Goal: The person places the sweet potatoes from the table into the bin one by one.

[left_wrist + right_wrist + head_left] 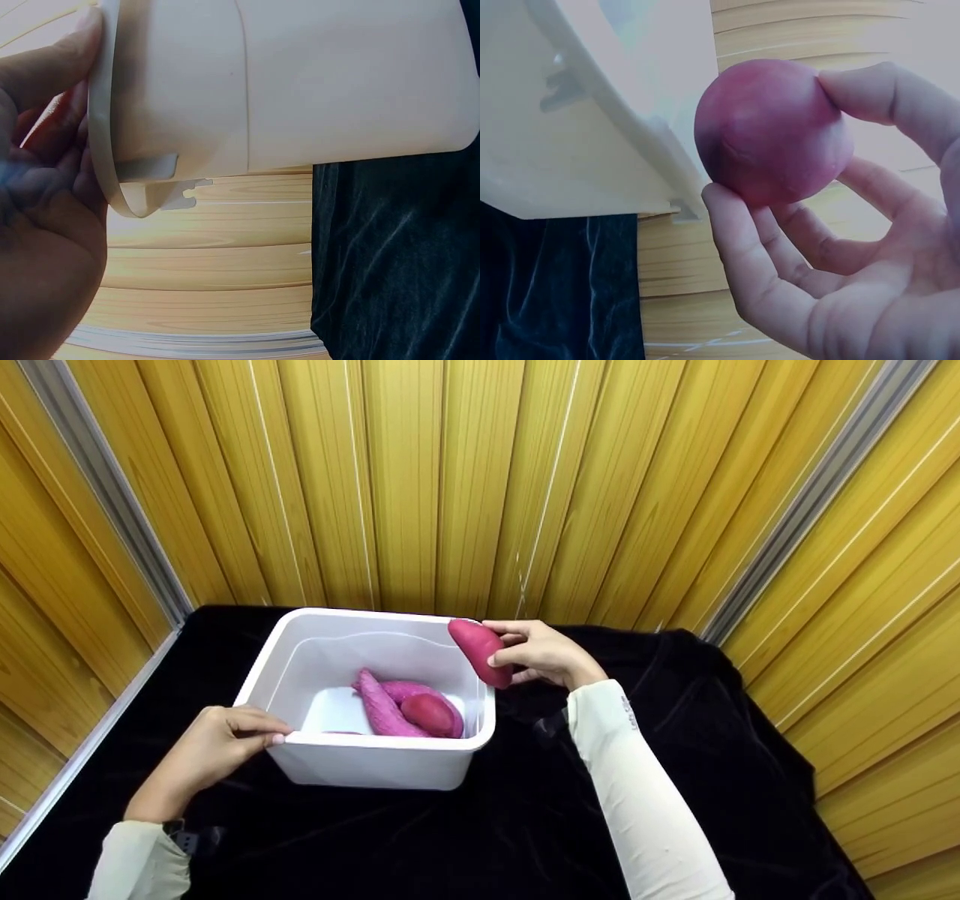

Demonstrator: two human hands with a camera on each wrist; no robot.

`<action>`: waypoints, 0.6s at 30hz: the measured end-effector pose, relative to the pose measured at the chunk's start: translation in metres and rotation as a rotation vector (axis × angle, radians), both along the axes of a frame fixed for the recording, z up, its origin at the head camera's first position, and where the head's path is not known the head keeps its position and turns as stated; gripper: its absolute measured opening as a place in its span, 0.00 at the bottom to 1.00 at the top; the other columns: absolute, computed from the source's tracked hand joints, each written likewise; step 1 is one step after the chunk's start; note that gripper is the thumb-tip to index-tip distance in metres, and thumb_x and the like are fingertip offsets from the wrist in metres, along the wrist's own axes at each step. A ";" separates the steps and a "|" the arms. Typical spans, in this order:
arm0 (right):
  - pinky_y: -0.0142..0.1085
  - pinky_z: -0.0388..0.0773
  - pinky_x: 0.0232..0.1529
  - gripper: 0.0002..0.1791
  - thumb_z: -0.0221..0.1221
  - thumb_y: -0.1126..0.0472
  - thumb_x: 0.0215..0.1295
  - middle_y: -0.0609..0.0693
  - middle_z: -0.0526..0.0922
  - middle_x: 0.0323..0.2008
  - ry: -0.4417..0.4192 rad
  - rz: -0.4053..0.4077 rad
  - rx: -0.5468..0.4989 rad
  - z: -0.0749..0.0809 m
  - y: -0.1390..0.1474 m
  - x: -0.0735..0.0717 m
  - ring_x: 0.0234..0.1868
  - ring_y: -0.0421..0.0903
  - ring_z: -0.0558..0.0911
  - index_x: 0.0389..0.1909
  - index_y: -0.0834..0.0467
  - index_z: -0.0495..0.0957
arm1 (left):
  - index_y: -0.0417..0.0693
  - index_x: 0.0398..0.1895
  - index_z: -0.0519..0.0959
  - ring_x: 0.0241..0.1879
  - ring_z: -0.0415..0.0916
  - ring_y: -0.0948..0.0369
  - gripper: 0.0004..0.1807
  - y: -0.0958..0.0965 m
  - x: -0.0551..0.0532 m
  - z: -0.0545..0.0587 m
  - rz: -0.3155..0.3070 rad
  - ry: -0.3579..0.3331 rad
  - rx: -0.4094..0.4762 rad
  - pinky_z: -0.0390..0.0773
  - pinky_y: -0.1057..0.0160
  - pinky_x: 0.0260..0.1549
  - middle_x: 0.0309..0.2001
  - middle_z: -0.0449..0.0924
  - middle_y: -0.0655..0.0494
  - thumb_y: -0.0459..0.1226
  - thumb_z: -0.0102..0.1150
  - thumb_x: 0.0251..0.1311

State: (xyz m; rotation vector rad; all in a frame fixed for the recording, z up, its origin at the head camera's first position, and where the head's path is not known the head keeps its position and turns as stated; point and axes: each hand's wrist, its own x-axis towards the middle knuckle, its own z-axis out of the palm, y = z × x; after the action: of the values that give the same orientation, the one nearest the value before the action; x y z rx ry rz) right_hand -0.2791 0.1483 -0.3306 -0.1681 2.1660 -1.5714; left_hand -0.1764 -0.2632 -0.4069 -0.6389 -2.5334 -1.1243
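My right hand (551, 655) holds a smooth red sweet potato (480, 651) over the right rim of a white plastic bin (375, 765). In the right wrist view, the thumb and fingertips grip the sweet potato (769, 135) end-on, beside the bin's wall (577, 157). My left hand (217, 750) pinches the bin's near left rim between thumb and fingers; the left wrist view shows the thumb on that rim (101, 112). Inside the bin lie two rough purple sweet potatoes (385, 709), crossing each other, with a smaller red one (428, 714) on top at the right.
Black velvety cloth (637, 810) covers the surface under the bin. Yellow wood-pattern walls (480, 495) rise behind and at both sides, with grey metal strips (795, 510) in the corners. The bin's near wall hides part of its floor.
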 end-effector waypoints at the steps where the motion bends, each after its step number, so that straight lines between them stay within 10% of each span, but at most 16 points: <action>1: 0.45 0.83 0.44 0.38 0.64 0.67 0.53 0.57 0.72 0.60 0.002 0.004 0.001 0.001 -0.002 0.000 0.46 0.50 0.81 0.67 0.47 0.68 | 0.48 0.28 0.88 0.34 0.76 0.77 0.08 0.000 0.000 0.000 -0.002 0.005 0.000 0.72 0.85 0.37 0.29 0.87 0.55 0.27 0.72 0.45; 18: 0.43 0.83 0.42 0.37 0.64 0.67 0.52 0.54 0.73 0.60 0.032 0.055 0.022 0.010 -0.032 -0.001 0.50 0.49 0.79 0.66 0.45 0.69 | 0.46 0.27 0.88 0.34 0.76 0.78 0.09 0.002 -0.001 0.000 -0.014 0.013 0.014 0.72 0.85 0.36 0.29 0.87 0.54 0.25 0.71 0.44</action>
State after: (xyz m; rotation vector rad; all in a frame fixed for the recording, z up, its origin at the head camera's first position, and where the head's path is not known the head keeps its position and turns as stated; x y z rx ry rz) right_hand -0.2796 0.1161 -0.3204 -0.2451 2.1829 -1.5235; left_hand -0.1770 -0.2614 -0.4072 -0.6595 -2.5114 -1.1383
